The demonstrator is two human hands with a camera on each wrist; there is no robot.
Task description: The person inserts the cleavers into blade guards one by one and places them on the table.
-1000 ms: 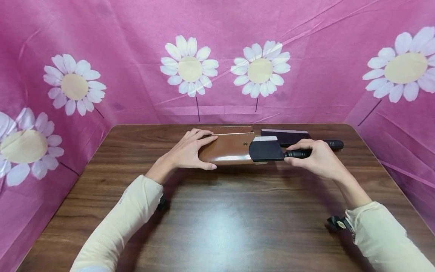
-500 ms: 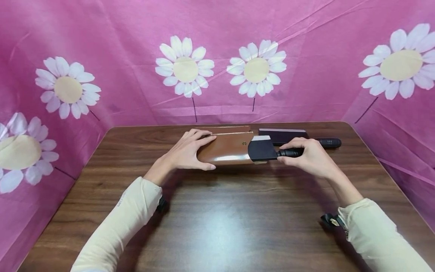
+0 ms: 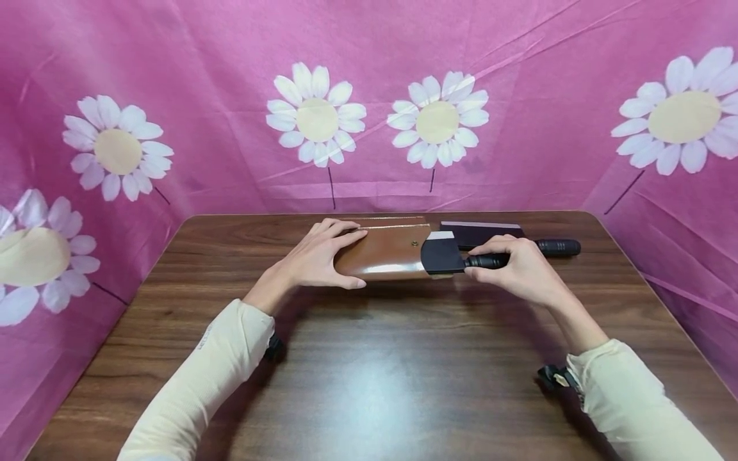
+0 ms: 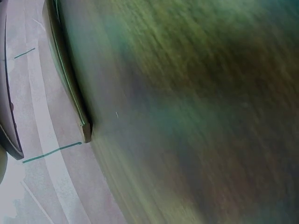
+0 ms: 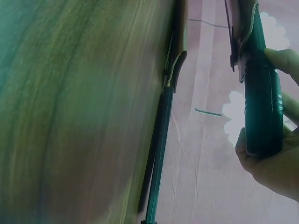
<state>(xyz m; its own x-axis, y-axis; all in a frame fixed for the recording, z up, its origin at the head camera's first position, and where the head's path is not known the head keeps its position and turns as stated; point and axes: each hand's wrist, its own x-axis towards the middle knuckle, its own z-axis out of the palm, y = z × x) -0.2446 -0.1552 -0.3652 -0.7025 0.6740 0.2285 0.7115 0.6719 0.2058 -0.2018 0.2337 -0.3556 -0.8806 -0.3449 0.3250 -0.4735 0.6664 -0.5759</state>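
One black knife (image 3: 444, 256) is above the table (image 3: 369, 378), its long axis left to right, blade pointing left into a brown sheath (image 3: 383, 253); the left hand (image 3: 318, 256), grip spread wide, holds the sheath between thumb and fingers; the right hand (image 3: 526, 269) has its grip closed around the handle (image 3: 487, 260); the left sleeve (image 3: 210, 368), slanting inward, bears marks too small to read.

The cleaver (image 3: 441, 255) in my right hand (image 3: 521, 266) sits partly inside the sheath (image 3: 383, 253) in my left hand (image 3: 314, 257). Behind them on the table (image 3: 323, 384), a second cleaver (image 3: 480, 234) lies right of a second sheath (image 3: 398, 221).
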